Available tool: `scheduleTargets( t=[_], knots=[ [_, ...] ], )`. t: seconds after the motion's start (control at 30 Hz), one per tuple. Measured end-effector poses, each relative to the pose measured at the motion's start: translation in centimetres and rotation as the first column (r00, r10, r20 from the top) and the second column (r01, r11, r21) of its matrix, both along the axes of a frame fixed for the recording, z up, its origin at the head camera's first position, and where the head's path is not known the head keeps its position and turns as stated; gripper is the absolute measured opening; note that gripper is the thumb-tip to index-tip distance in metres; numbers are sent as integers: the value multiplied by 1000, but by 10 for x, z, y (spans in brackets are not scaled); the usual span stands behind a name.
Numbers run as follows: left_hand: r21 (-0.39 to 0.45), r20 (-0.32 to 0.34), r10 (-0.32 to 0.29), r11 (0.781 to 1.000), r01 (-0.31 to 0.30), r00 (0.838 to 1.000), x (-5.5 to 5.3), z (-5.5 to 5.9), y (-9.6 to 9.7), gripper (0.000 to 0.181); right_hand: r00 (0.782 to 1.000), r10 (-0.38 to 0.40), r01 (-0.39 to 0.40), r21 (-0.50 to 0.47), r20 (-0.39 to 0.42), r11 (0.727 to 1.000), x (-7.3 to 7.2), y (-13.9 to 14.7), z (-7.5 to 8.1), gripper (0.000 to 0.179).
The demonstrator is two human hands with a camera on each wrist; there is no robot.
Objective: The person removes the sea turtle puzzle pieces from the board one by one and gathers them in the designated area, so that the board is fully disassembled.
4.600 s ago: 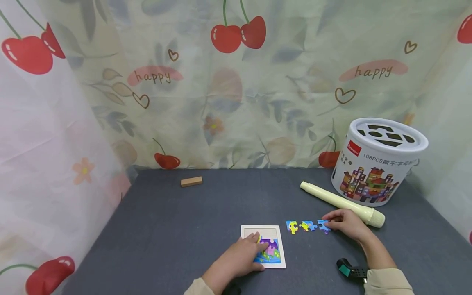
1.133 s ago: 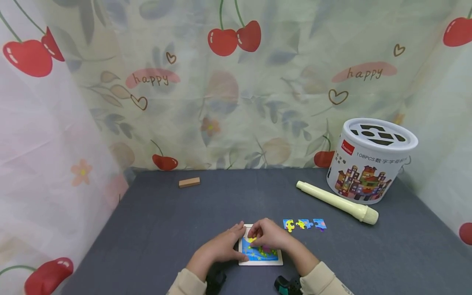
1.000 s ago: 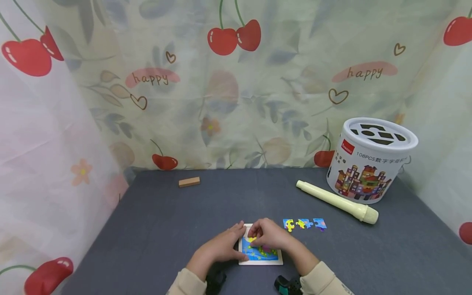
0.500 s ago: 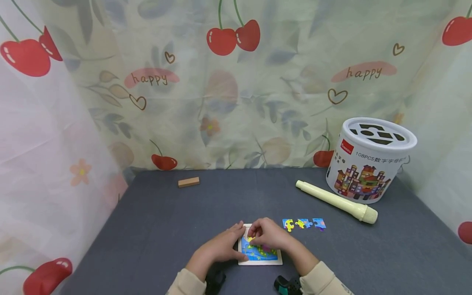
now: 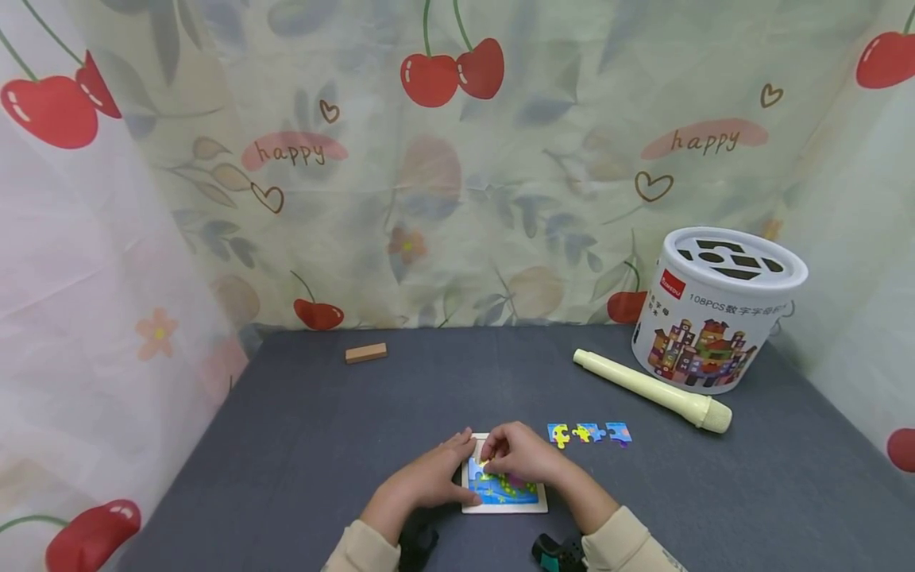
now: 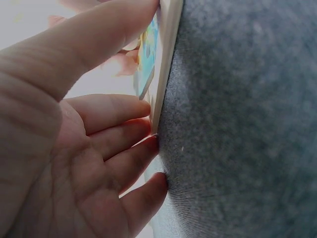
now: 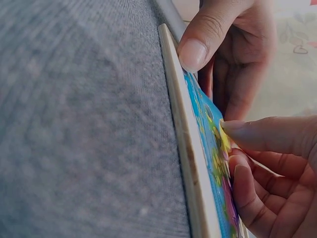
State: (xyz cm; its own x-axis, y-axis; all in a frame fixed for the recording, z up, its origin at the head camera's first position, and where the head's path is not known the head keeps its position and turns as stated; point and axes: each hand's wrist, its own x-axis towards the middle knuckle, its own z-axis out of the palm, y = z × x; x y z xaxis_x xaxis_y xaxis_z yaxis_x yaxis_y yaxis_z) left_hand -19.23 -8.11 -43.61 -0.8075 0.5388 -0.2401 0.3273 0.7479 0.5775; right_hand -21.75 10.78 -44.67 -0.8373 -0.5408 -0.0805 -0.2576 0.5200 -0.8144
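A jigsaw puzzle in a pale wooden frame point(image 5: 503, 510) lies near the table's front, its picture blue with yellow, green and purple. My left hand point(image 5: 429, 477) rests along the frame's left side, fingers extended, thumb point(image 7: 193, 53) pressing on the near left corner. Over the puzzle's left part, my right hand point(image 5: 527, 454) pinches a puzzle piece with yellow on it point(image 7: 224, 138) between thumb and fingers. In the left wrist view a blue part of the puzzle point(image 6: 145, 82) stands tilted up from the frame. My right fingers hide much of the picture's upper part.
Right of the frame lie three loose puzzle pieces, a yellow and blue one point(image 5: 558, 434), a middle one point(image 5: 590, 433) and a blue one point(image 5: 619, 432). Farther back are a cream toy microphone point(image 5: 650, 389), a white bucket point(image 5: 715, 318) and a small wooden block point(image 5: 366, 353).
My right hand has left the rightmost loose piece and moved left onto the puzzle. My left hand has shifted from the picture to the frame's left side. The last second shows little movement.
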Motion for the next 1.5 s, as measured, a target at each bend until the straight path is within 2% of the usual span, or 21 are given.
scheduleTargets(
  t=[0.17, 0.5, 0.67, 0.87, 1.3, 1.5],
  knots=[
    [-9, -9, 0, 1000, 0, 1000, -1, 0, 0, 80, 1000, -2, 2, -8, 13, 1000, 1, 0, 1, 13],
    [5, -3, 0, 1000, 0, 1000, -1, 0, 0, 79, 999, 3, -1, -43, 41, 999, -2, 3, 1, 8],
    [0, -9, -3, 1000, 3, 1000, 0, -1, 1, 80, 995, -16, 29, -121, 103, 992, -3, 10, 0, 12],
    [-19, -2, 10, 1000, -10, 1000, 0, -1, 2, 82, 987, -20, 45, -160, 158, 986, -3, 29, 1, 16],
    [-36, 19, 26, 999, -26, 999, 1, 0, 2, 82, 979, -84, 117, -177, 184, 977, 2, 81, 2, 22],
    [-32, 9, 28, 999, -27, 1000, 1, 1, 2, 82, 983, -93, 121, -175, 159, 977, 5, 96, 2, 22]
  ],
)
